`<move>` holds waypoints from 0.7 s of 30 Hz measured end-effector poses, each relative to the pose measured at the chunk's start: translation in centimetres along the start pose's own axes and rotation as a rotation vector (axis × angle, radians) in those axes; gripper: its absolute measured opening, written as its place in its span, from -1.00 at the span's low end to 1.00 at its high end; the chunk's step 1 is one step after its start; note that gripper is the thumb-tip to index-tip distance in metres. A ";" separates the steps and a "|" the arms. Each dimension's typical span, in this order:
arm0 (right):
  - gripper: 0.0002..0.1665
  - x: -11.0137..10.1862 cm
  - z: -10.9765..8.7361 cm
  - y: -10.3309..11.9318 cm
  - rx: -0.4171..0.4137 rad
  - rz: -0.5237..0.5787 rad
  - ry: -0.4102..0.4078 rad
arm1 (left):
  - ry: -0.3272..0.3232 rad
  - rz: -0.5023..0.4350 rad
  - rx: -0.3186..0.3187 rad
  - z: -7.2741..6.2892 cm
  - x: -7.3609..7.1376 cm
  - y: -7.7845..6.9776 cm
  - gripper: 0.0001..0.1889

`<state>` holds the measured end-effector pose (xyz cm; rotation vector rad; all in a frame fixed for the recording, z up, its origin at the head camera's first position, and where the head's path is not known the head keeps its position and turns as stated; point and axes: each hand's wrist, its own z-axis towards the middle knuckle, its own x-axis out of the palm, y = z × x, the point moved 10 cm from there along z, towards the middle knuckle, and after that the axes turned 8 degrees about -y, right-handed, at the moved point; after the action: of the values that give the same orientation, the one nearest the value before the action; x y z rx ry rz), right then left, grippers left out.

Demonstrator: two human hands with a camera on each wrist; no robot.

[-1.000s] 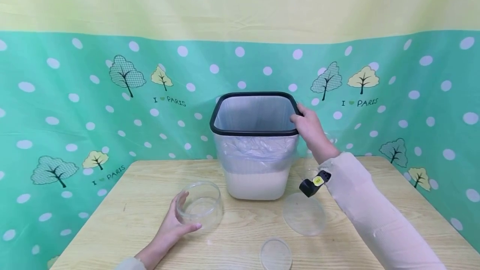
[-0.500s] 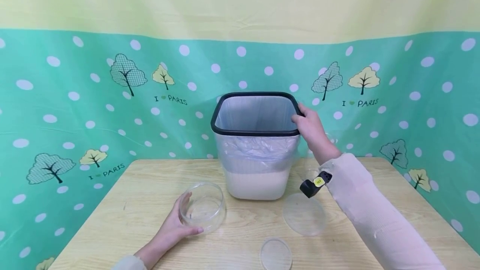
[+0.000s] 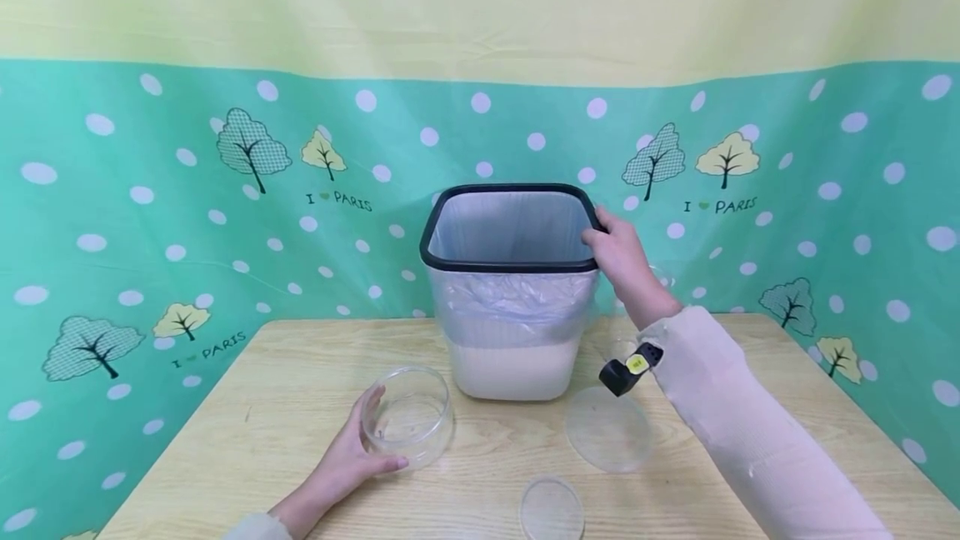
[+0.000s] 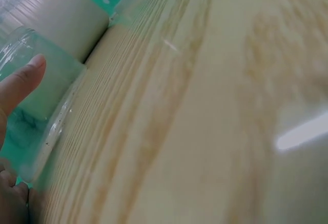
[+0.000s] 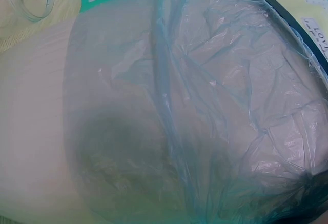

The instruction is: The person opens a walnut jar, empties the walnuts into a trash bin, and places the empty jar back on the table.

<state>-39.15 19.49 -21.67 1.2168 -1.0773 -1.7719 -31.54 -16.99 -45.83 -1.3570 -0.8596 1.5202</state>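
Note:
My left hand point(image 3: 352, 452) grips a clear, round glass bowl point(image 3: 420, 450) from its left side, thumb in front and fingers behind. In the left wrist view the thumb lies along the side of the bowl point(image 4: 38, 101), which stands on the table. With my right hand point(image 3: 618, 252) I hold the black rim point(image 3: 517, 267) of a white trash can point(image 3: 513, 373) at its right side, thumb over the inner edge. A thin translucent liner bag point(image 3: 517, 298) hangs folded down outside the can. The right wrist view is filled by this bag point(image 5: 220, 90); the right fingers are mostly hidden there.
A large clear round lid point(image 3: 609, 430) lies on the wooden table point(image 3: 262, 407), right of the can. A smaller clear lid point(image 3: 551, 508) is near the front. Another clear container point(image 3: 618, 344) sits partly hidden behind the right wrist. A patterned curtain point(image 3: 390, 132) hangs behind.
My left hand has shifted slightly to the right together with the glass bowl. The right hand and the trash can have stayed in place.

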 end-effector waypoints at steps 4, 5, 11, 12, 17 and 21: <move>-0.24 0.1 0.0 0.1 0.000 0.003 -0.001 | 0.005 0.011 -0.007 0.1 0.1 0.1 0.24; -0.24 0.0 0.0 0.1 -0.001 0.004 -0.006 | 0.006 0.015 -0.007 0.2 0.1 0.1 0.24; -0.24 -0.1 0.1 0.2 -0.009 0.010 -0.019 | 0.023 0.020 0.003 0.4 0.3 -0.1 0.27; -0.24 -0.1 0.1 0.2 -0.008 0.007 -0.016 | 0.033 0.013 0.001 0.4 0.3 -0.1 0.28; -0.24 0.0 0.0 0.1 -0.010 -0.010 -0.010 | 0.102 -0.018 -0.007 0.4 0.7 -0.1 0.34; -0.25 0.1 -0.1 0.1 -0.022 -0.027 0.004 | 0.136 -0.040 -0.045 0.6 0.4 0.0 0.35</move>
<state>-39.06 19.36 -21.60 1.2264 -1.0416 -1.7965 -32.15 -16.58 -45.83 -1.4493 -0.8352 1.3687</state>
